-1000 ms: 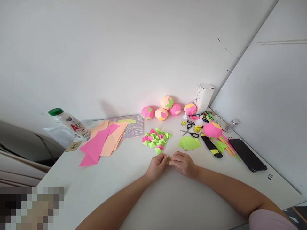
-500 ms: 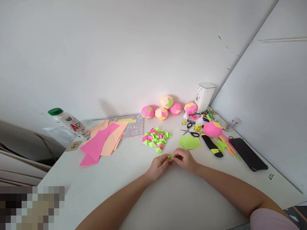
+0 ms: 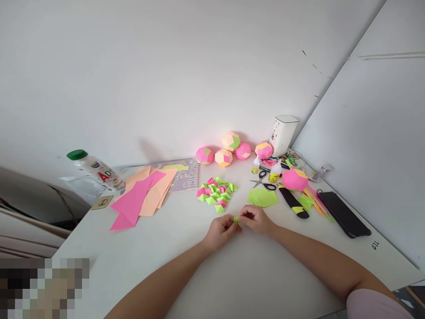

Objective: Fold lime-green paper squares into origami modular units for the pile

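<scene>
The white worktop (image 3: 116, 252) carries pink sheets (image 3: 134, 201) at the left and a black phone (image 3: 343, 214) at the right, with a heap of folded papers (image 3: 216, 195) in the middle. Just nearer than that heap, the left hand (image 3: 220, 231) and right hand (image 3: 257, 220) both pinch a small green paper (image 3: 236, 219) between them.

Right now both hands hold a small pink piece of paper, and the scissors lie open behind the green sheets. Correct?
Colour's wrong: the head view shows the piece of paper is green. Left hand and right hand do hold it, and the scissors lie open behind the green sheets.
</scene>
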`<state>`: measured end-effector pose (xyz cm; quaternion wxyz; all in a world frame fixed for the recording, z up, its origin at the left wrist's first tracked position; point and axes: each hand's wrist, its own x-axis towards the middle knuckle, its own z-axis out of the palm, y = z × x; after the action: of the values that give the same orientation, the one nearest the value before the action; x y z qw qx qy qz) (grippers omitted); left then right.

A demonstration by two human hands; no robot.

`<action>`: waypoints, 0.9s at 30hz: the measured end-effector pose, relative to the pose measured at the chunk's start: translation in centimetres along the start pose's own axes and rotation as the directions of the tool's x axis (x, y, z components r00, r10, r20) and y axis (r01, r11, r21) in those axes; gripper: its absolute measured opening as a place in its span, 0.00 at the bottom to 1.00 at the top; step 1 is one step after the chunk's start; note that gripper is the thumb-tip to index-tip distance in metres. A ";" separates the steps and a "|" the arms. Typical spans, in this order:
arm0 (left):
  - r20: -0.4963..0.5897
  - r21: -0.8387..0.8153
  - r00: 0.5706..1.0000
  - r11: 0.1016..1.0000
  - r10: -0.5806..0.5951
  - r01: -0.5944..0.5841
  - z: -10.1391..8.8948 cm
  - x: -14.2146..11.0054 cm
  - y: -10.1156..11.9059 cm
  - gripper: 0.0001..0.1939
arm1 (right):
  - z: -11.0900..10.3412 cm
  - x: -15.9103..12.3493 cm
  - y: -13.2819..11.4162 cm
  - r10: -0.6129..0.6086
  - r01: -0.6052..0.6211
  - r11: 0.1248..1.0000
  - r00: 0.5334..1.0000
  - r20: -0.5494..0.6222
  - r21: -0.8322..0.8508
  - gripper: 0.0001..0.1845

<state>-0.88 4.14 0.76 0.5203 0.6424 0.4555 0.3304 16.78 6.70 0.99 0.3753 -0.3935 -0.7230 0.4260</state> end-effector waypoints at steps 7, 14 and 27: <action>0.003 -0.001 1.000 1.000 0.000 0.000 0.0 0.0 0.1 0.13 | -0.1 -0.1 -0.5 -0.022 0.023 1.000 0.998 0.060 -0.009 0.08; -0.002 -0.054 1.000 0.998 -0.031 0.031 -0.1 0.0 0.5 0.13 | -0.1 -0.1 -0.7 -0.018 0.020 1.000 0.996 0.092 -0.024 0.02; 0.013 -0.132 0.999 0.990 -0.048 0.050 0.1 -0.1 0.8 0.14 | 0.3 -0.2 -0.6 0.003 0.004 0.998 0.994 0.110 -0.063 0.03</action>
<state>-0.69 3.98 1.50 0.5720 0.5966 0.4457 0.3440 16.47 6.23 1.38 0.3225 -0.3810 -0.7559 0.4236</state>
